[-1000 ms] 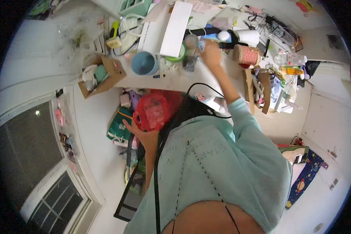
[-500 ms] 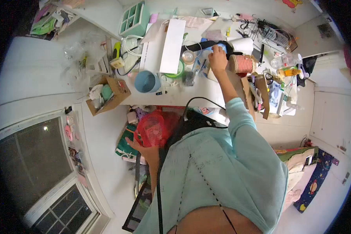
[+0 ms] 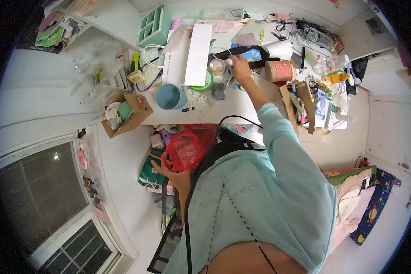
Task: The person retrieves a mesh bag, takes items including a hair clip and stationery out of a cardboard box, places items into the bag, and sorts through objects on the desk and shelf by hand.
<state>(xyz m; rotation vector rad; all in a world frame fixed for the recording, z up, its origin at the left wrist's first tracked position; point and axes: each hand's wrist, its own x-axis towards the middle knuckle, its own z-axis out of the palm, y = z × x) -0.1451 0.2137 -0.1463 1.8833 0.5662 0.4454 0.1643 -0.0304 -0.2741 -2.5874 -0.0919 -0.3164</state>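
Observation:
My right hand (image 3: 241, 71) reaches over the desk, its fingers closed on a small white rounded object (image 3: 229, 61) whose kind I cannot make out. Just left of it sits a clear round container (image 3: 218, 66), with a green ring-shaped roll (image 3: 207, 82) beside that. A black strap (image 3: 255, 64) and a blue packet (image 3: 251, 55) lie behind and right of the hand. Low on the left, my left hand (image 3: 174, 177) is open with fingers spread, next to a red plastic bag (image 3: 186, 148); whether it touches the bag is unclear.
On the desk stand a blue cup (image 3: 170, 97), a long white box (image 3: 198, 55), a mint organizer (image 3: 154, 27) and a pink spool (image 3: 280, 71). A cardboard box (image 3: 139, 109) hangs at the desk's left edge. Another open cardboard box (image 3: 309, 107) is on the right.
My right hand has moved left from over the blue packet, and a white rounded object now shows at its fingers. My left hand stays beside the red bag.

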